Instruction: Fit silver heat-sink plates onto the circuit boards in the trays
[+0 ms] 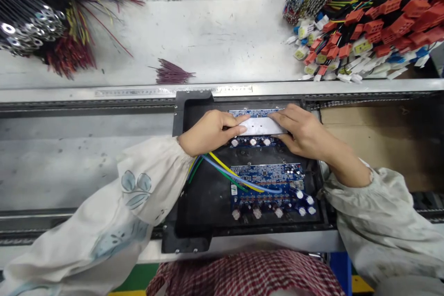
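Note:
A flat silver metal plate [261,126] with small holes lies over the upper blue circuit board [251,142]. My left hand [222,130] grips the plate's left end, thumb and forefinger on it. At the right end, my right hand [299,130] has its fingers closed around the plate's edge. Below them a second circuit board [267,185] carries several round capacitors. Blue, yellow and green wires [225,169] run across it from under my left wrist. Both boards sit in a black tray [204,199]. My hands hide part of the upper board.
A small bundle of purple wires [173,72] lies on the metal shelf [222,32] beyond the rail. Black cables with ring terminals [31,23] hang at upper left, and red connectors [388,23] crowd the upper right. A brown cardboard sheet [378,138] is right of the tray.

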### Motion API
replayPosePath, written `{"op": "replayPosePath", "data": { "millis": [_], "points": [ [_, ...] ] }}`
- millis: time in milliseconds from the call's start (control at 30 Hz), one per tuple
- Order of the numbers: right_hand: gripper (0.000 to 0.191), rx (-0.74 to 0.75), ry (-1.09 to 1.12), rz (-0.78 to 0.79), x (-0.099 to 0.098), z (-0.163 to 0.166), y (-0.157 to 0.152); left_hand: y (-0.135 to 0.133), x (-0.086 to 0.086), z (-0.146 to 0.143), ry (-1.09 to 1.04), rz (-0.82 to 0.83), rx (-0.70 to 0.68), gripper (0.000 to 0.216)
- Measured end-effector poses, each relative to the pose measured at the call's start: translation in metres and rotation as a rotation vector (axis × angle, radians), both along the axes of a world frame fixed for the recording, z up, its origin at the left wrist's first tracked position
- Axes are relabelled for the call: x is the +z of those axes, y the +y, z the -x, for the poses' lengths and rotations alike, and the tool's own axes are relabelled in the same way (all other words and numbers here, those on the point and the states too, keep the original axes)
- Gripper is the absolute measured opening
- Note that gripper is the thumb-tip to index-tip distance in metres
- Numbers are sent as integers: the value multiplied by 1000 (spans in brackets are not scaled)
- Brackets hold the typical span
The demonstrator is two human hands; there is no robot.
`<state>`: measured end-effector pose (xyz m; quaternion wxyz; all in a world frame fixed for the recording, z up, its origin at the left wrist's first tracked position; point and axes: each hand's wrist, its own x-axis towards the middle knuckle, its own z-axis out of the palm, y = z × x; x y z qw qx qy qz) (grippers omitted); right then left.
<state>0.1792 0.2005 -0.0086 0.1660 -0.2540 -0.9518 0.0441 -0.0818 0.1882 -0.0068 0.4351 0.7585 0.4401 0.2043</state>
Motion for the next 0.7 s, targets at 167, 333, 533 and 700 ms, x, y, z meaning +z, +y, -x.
{"op": "replayPosePath", "data": {
  "millis": [167, 333, 533, 700],
  "points": [
    [35, 7, 2, 8, 0, 0, 0, 1, -1, 1, 39, -25, 19, 32],
    [36, -51, -22, 24, -2, -1, -2, 2, -1, 0, 105, -8, 33, 29],
    [42, -142, -112, 166, 4, 3, -6, 0, 15, 5, 219, 26, 23, 40],
    [45, -174, -220, 197, 18, 6, -6, -8, 27, 15, 425, 6, 114, 43]
  ]
}}
